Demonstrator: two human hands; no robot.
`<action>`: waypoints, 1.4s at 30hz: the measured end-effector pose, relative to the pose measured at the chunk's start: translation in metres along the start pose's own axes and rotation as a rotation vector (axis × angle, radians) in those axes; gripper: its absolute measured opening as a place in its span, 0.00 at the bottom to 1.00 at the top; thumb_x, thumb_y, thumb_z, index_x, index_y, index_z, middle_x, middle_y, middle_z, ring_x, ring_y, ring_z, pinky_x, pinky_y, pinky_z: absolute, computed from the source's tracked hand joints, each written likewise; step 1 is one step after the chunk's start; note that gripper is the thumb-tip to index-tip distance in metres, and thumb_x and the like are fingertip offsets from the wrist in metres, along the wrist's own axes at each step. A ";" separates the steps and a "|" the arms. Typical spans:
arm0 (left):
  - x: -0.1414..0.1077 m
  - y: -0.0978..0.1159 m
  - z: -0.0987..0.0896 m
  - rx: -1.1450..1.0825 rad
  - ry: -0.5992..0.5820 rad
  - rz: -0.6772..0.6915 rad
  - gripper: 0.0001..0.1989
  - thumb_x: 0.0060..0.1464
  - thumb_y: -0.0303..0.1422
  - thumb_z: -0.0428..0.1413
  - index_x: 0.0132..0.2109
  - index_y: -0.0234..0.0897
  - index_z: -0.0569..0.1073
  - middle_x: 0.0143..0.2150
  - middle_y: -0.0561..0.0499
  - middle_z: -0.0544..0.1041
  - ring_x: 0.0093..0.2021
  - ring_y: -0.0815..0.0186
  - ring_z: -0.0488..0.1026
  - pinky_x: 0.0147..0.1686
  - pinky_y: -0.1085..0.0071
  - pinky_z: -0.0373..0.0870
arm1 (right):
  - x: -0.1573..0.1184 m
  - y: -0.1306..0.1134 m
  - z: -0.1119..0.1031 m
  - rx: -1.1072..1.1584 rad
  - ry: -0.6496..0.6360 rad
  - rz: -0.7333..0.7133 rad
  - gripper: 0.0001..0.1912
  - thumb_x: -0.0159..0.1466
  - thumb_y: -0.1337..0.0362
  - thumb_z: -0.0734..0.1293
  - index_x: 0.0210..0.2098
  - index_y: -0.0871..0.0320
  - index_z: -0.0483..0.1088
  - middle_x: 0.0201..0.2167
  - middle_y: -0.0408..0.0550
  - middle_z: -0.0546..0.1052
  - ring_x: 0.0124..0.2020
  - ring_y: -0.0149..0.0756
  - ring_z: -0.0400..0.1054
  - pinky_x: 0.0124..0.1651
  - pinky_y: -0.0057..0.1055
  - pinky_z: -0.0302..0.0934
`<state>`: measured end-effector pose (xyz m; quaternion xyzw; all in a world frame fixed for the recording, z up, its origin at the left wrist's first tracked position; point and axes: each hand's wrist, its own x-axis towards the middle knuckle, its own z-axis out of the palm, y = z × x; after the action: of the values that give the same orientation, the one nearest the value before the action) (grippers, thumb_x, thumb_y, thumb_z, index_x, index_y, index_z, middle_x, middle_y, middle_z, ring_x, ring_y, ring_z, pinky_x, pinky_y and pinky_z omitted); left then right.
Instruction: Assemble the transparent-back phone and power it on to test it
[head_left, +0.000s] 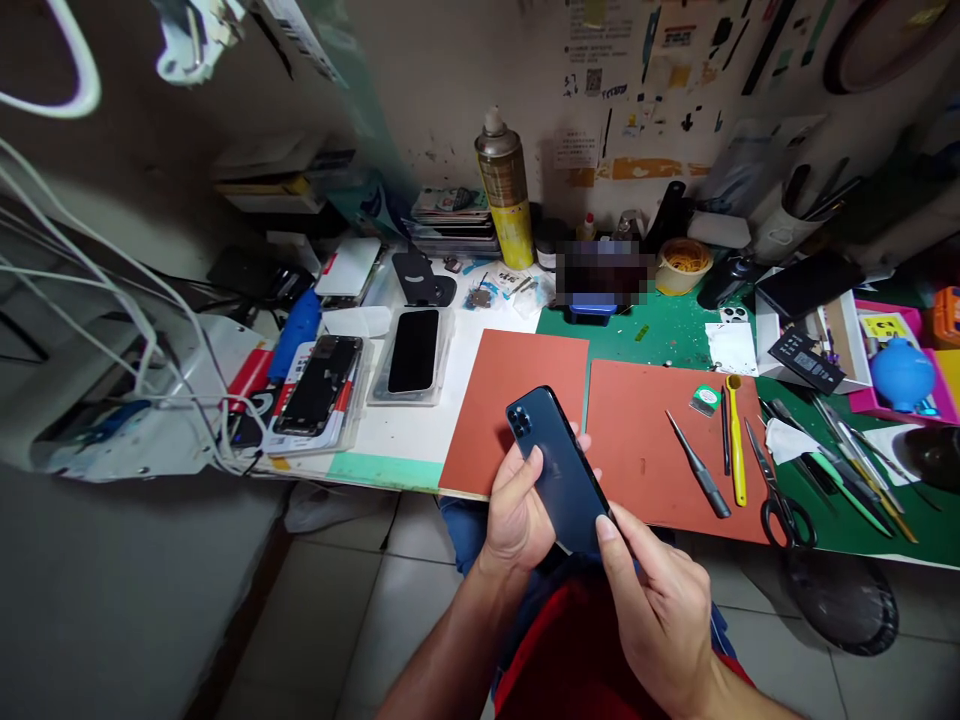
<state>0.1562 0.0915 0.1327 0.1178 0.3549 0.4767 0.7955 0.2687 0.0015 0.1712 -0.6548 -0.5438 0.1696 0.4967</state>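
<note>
A dark blue smartphone (564, 470) is tilted between my two hands over the front edge of the bench, its back and camera block facing me. My left hand (519, 505) wraps its left side, thumb lying on the back and fingertips showing past the far edge. At the lower right corner, my right hand (660, 590) pinches the phone between thumb and fingers. Below and behind it lie two reddish-brown mats, a left mat (480, 420) and a right mat (622, 430). The phone's screen side is hidden.
On the right mat lie a grey pen-like tool (697, 465), a yellow brush (736, 440) and black scissors (784, 510). Left stand a phone on a case (414, 352) and an opened phone part (319, 388). A spray can (506, 195) stands behind; cables (161, 310) hang left.
</note>
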 end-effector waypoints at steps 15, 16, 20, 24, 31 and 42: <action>0.000 -0.003 -0.005 0.004 -0.017 -0.018 0.11 0.62 0.34 0.64 0.51 0.39 0.79 0.54 0.43 0.83 0.58 0.51 0.80 0.47 0.60 0.84 | -0.004 0.000 0.000 -0.032 0.059 -0.114 0.15 0.69 0.74 0.66 0.51 0.59 0.80 0.37 0.51 0.87 0.32 0.42 0.84 0.35 0.30 0.78; 0.000 -0.003 -0.005 0.005 -0.013 -0.020 0.12 0.62 0.34 0.64 0.51 0.39 0.79 0.54 0.43 0.83 0.59 0.50 0.80 0.48 0.60 0.83 | -0.004 0.001 0.000 -0.038 0.064 -0.118 0.14 0.69 0.74 0.66 0.51 0.59 0.80 0.36 0.51 0.87 0.31 0.42 0.84 0.35 0.29 0.78; 0.001 -0.003 -0.005 0.015 -0.010 -0.012 0.12 0.61 0.34 0.64 0.51 0.39 0.79 0.53 0.43 0.83 0.58 0.50 0.80 0.48 0.59 0.83 | -0.004 0.002 0.001 -0.071 0.061 -0.118 0.13 0.70 0.73 0.66 0.50 0.59 0.79 0.36 0.51 0.87 0.31 0.41 0.84 0.35 0.28 0.78; 0.001 -0.002 -0.005 0.041 0.002 0.002 0.14 0.61 0.35 0.65 0.52 0.38 0.79 0.54 0.42 0.83 0.59 0.50 0.79 0.51 0.57 0.82 | -0.002 0.002 0.002 -0.113 0.064 -0.101 0.08 0.70 0.68 0.69 0.47 0.58 0.79 0.33 0.48 0.86 0.26 0.38 0.82 0.33 0.28 0.76; -0.002 -0.005 0.001 0.061 -0.021 0.003 0.12 0.60 0.36 0.65 0.50 0.39 0.79 0.51 0.44 0.83 0.55 0.51 0.81 0.52 0.53 0.82 | 0.001 0.001 0.007 -0.110 0.043 0.039 0.05 0.70 0.62 0.70 0.41 0.56 0.78 0.29 0.43 0.84 0.23 0.33 0.79 0.30 0.23 0.72; -0.004 -0.007 0.005 0.004 -0.050 -0.019 0.13 0.61 0.35 0.65 0.51 0.38 0.79 0.52 0.43 0.83 0.52 0.52 0.82 0.49 0.53 0.84 | 0.004 -0.001 0.003 -0.097 0.027 0.063 0.07 0.71 0.63 0.68 0.38 0.56 0.78 0.27 0.41 0.83 0.21 0.30 0.77 0.32 0.22 0.71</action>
<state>0.1633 0.0857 0.1343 0.1281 0.3371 0.4653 0.8084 0.2672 0.0060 0.1717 -0.6972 -0.5239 0.1496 0.4658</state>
